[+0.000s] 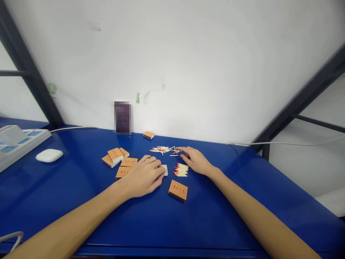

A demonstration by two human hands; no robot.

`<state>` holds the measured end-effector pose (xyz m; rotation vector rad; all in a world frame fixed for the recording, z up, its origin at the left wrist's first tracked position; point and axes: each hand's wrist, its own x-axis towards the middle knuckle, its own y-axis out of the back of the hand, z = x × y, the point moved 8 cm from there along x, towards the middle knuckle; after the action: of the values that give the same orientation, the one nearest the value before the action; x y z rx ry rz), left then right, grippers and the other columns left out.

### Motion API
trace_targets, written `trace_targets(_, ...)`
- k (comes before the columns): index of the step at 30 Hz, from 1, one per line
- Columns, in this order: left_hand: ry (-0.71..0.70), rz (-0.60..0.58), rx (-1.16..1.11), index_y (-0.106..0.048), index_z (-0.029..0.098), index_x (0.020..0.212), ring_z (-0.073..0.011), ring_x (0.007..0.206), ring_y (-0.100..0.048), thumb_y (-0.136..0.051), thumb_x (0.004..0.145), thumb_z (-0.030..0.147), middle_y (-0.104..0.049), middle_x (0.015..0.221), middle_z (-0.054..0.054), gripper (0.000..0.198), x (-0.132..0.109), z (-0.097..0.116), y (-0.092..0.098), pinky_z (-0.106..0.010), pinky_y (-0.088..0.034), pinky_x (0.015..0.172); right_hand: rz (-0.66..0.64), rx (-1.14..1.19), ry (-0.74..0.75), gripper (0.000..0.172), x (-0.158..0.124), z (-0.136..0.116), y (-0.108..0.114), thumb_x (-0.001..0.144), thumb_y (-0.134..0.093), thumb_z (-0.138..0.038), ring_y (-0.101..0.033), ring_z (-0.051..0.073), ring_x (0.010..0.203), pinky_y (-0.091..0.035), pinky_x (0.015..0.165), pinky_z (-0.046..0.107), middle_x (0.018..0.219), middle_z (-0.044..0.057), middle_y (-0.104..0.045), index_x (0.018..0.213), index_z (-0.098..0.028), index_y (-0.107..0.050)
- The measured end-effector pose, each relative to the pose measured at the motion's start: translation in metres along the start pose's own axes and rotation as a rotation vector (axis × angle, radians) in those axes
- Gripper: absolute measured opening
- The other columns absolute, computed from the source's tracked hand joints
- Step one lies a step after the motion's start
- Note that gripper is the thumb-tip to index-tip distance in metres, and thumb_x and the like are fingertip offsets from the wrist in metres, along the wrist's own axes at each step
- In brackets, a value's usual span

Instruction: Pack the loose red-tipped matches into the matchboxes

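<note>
My left hand is closed around a small white matchbox tray, whose right end shows beyond the fingers; the rest is hidden. My right hand rests at the right edge of a loose heap of red-tipped matches. Its index finger reaches over the nearest sticks, with the thumb apart below. Just under that hand lies a neater bunch of matches, red heads to the left. An orange matchbox lies flat nearer to me.
Several orange matchboxes lie left of my left hand, some stacked. Another matchbox sits near the wall. Farther left are a white earbud case and a power strip. A blurred dark object stands at the wall.
</note>
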<state>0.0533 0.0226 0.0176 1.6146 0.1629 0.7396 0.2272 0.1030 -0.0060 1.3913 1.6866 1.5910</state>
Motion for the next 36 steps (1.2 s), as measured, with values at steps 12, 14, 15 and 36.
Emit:
trace_targets(12, -0.001, -0.038, 0.010, -0.062, 0.017, 0.092, -0.0202, 0.088, -0.052, -0.040, 0.098, 0.024, -0.059, 0.090, -0.005, 0.024, 0.000, -0.001, -0.001, -0.036, -0.036, 0.082, -0.055, 0.032, 0.175, 0.047, 0.015, -0.002, -0.001, 0.092, -0.042, -0.011, -0.064, 0.020, 0.095, -0.048, 0.086, 0.035, 0.112, 0.008, -0.069, 0.137, -0.021, -0.051)
trace_targets(14, 0.001, -0.039, 0.003, -0.062, 0.017, 0.091, -0.0200, 0.088, -0.052, -0.041, 0.097, 0.023, -0.059, 0.090, -0.005, 0.023, 0.000, -0.001, -0.001, -0.035, -0.037, 0.083, -0.074, 0.072, 0.204, 0.048, 0.022, -0.001, 0.000, 0.089, -0.042, -0.007, -0.065, 0.020, 0.092, -0.049, 0.085, 0.034, 0.111, 0.007, -0.070, 0.134, -0.020, -0.055)
trace_targets(15, 0.000, -0.038, -0.003, -0.062, 0.017, 0.091, -0.0199, 0.088, -0.052, -0.041, 0.097, 0.023, -0.059, 0.089, -0.005, 0.023, 0.000, -0.001, -0.001, -0.035, -0.037, 0.083, -0.083, 0.088, 0.214, 0.047, 0.024, 0.000, 0.000, 0.088, -0.042, -0.006, -0.065, 0.020, 0.094, -0.049, 0.085, 0.034, 0.112, 0.007, -0.070, 0.131, -0.020, -0.057)
trace_targets(36, -0.029, -0.025, -0.030, -0.064, 0.018, 0.091, -0.0212, 0.091, -0.052, -0.042, 0.097, 0.022, -0.059, 0.090, -0.006, 0.023, -0.001, -0.001, -0.002, -0.038, -0.037, 0.087, -0.083, 0.199, 0.140, 0.021, 0.030, 0.003, 0.000, 0.086, -0.048, -0.010, -0.043, 0.010, 0.056, -0.031, 0.058, 0.022, 0.063, -0.005, -0.052, 0.097, -0.017, -0.064)
